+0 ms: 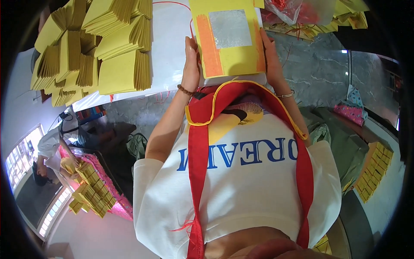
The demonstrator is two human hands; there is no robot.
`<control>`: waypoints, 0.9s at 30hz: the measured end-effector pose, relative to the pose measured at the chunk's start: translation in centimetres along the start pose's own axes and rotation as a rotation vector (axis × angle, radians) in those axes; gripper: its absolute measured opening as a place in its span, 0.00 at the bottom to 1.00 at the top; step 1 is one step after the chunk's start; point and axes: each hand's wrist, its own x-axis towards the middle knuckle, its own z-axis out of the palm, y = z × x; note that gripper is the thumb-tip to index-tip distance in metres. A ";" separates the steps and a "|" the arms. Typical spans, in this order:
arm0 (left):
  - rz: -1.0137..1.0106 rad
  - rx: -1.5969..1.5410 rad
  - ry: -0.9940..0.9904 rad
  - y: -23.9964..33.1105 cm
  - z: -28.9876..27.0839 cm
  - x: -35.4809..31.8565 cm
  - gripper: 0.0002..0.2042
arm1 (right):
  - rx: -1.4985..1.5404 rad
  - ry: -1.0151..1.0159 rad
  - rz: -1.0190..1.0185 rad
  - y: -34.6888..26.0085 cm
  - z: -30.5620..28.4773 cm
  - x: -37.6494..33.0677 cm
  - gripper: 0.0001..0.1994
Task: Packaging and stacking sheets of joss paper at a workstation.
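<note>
A yellow sheet of joss paper [235, 56] with a silver square and orange bands lies in front of me at the table's near edge; how many sheets lie under it I cannot tell. My left hand [191, 64] presses along its left side, fingers pointing away from me and partly hidden by the paper. Against the opposite side rests my right hand [272, 60], its fingers also partly behind the edge. The paper is held between both hands. A thin red string [172, 2] runs over the white tabletop [168, 47] near my left fingers.
Fanned bundles of folded yellow paper [123, 73] are piled high at the left. A clear plastic bag with red contents [293, 11] sits at the far right. At the lower left, another person [56, 142] handles yellow bundles [92, 192]. More bundles [374, 172] stand at the right.
</note>
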 end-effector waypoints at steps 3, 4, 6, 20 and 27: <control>-0.048 -0.095 -0.002 0.8 1.7 -0.7 0.35 | -0.083 0.016 -0.049 -0.1 0.3 -0.4 0.23; -0.022 0.010 0.000 0.1 1.3 -0.3 0.34 | -0.138 0.000 -0.096 0.0 0.2 -0.5 0.23; 0.004 0.061 0.001 -0.7 0.7 0.2 0.34 | -0.138 0.002 -0.108 0.2 0.1 -0.5 0.23; 0.178 0.015 -0.097 -0.2 1.8 0.0 0.38 | -0.054 0.013 -0.109 0.7 0.2 -0.5 0.25; 0.149 0.064 -0.027 -0.4 1.9 -0.2 0.33 | -0.116 -0.037 -0.153 1.5 -0.5 -0.8 0.30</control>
